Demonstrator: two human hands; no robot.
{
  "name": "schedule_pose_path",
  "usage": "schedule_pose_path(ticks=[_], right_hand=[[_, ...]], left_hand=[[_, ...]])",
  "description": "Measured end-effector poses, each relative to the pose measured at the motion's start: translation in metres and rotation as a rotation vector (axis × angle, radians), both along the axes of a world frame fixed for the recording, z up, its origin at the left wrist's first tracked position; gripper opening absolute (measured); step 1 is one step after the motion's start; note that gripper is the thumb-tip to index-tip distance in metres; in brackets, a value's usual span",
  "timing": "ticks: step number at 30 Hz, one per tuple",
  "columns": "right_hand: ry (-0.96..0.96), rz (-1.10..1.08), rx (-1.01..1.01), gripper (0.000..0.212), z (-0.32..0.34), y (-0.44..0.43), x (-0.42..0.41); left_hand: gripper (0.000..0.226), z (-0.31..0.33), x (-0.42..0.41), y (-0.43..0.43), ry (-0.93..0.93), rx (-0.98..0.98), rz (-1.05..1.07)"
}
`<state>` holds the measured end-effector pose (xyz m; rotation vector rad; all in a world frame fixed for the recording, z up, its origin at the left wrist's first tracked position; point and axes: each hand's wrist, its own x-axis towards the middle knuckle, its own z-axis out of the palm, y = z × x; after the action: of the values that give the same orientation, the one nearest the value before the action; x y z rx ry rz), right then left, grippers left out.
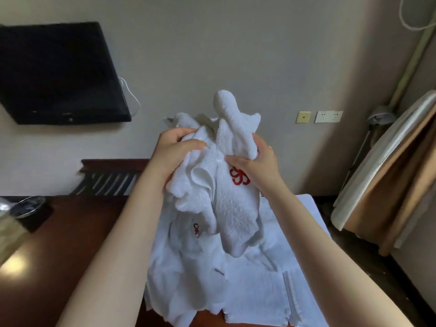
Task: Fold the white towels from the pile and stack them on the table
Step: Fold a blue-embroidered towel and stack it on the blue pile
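White towel [236, 208] in left hand [174, 149] and right hand [256, 167]

Hotel room: wall-mounted TV [59, 72], dark wood desk [77, 232], logo-embroidered white towels [236, 208]

Dark red-brown wooden table [77, 232], glossy top, bright glare patch near left edge. Crumpled white towel pile [188, 286] at middle, small red embroidered mark on upper part, tiny dark label lower down, ragged front edge against bare wood. Flat towels [290, 296] spread right of pile, touching it, layered edges showing at near right. Dark tray [35, 220] toward far left, round metal dish [29, 205] on it. Blurred pale object [9, 234] at left frame edge, identity unclear.
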<state>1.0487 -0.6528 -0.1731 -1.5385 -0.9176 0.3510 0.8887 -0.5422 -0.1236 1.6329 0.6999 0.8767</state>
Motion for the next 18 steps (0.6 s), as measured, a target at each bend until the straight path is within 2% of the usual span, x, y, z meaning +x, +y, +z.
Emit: schedule_pose_path(ticks=[3, 5, 7, 9, 11, 15, 18], right_hand=[[-0.016, 0.046, -0.021, 0.076, -0.024, 0.037, -0.024], [-0.074, 0.091, -0.121, 0.078, -0.057, 0.062, -0.041], [-0.205, 0.236, -0.396, 0.081, -0.104, 0.075, -0.054], [-0.290, 0.396, -0.707, 0.086, -0.155, 0.072, -0.060], [-0.251, 0.453, -0.861, 0.091, -0.190, 0.059, -0.060], [-0.238, 0.482, -0.770, 0.071, -0.202, 0.055, -0.054], [-0.192, 0.409, -0.685, 0.056, -0.197, 0.057, -0.043]], left_hand=[[0.020, -0.015, -0.024, 0.030, 0.044, 0.005, 0.072], [0.022, -0.045, -0.031, 0.054, 0.180, 0.023, 0.164], [0.036, -0.090, -0.030, 0.074, 0.429, 0.021, 0.178], [0.052, -0.149, -0.032, 0.079, 0.711, -0.068, 0.055], [0.067, -0.201, -0.044, 0.074, 0.846, -0.132, 0.005], [0.088, -0.239, -0.070, 0.081, 0.825, -0.129, 0.098], [0.090, -0.239, -0.064, 0.079, 0.957, 0.039, 0.149]])
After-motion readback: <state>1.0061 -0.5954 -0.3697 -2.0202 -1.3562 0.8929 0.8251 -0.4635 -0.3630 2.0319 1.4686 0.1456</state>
